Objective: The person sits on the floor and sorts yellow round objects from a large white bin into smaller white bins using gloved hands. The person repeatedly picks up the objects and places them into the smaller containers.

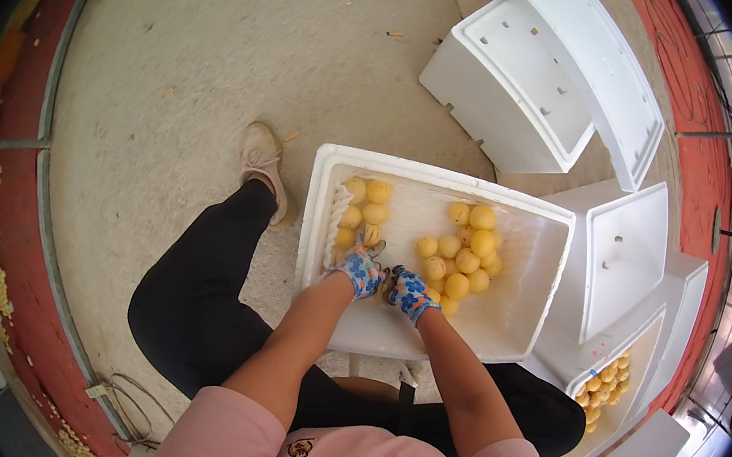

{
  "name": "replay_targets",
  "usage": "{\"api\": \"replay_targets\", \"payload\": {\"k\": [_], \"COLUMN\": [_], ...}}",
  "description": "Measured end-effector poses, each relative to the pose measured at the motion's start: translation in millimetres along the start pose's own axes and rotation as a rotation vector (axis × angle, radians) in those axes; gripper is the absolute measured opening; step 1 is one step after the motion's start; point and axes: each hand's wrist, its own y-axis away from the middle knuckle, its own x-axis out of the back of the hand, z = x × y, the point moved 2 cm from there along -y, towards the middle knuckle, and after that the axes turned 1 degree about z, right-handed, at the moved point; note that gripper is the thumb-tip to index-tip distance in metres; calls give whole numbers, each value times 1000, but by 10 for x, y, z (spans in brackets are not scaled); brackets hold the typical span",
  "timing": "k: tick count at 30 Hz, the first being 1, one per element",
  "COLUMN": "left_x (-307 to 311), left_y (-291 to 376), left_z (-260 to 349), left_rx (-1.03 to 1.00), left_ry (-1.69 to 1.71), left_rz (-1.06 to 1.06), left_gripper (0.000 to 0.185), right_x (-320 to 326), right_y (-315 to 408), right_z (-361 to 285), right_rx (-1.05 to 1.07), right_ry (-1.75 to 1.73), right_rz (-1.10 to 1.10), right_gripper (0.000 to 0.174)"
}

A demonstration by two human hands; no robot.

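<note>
A white foam box (pixel 445 173) stands before me, between my knees. Round yellow fruits (pixel 379 192) line its left side in rows, beside a strip of white foam netting (pixel 339 212). A looser heap of the same yellow fruits (pixel 467 261) lies right of the middle. My left hand (pixel 361 267), in a blue flowered glove, reaches over the left rows, its fingers at a striped yellow fruit (pixel 372 234). My right hand (pixel 409 291), gloved alike, is beside it, left of the heap; its fingertips are dark and whether they hold something is unclear.
Empty white foam boxes (pixel 510 89) and a leaning foam lid (pixel 600 72) are at the upper right. Another foam box (pixel 644 341) with yellow fruits (pixel 604 387) stands by my right knee. A cable (pixel 139 406) lies at the lower left, near a red strip (pixel 59 302).
</note>
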Motion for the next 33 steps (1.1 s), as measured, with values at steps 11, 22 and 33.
{"api": "replay_targets", "payload": {"k": [11, 22, 33], "left_x": [-54, -100, 652], "left_y": [6, 51, 268], "left_z": [-9, -83, 119], "left_rx": [-35, -23, -86], "left_ry": [5, -19, -67], "left_rz": [30, 174, -204], "left_gripper": [39, 39, 41], "right_x": [614, 299, 612], "right_y": [247, 35, 160], "right_z": [50, 179, 191], "right_rx": [0, -42, -216], "right_ry": [397, 522, 275], "right_rz": [382, 377, 280], "right_gripper": [26, 33, 47]}}
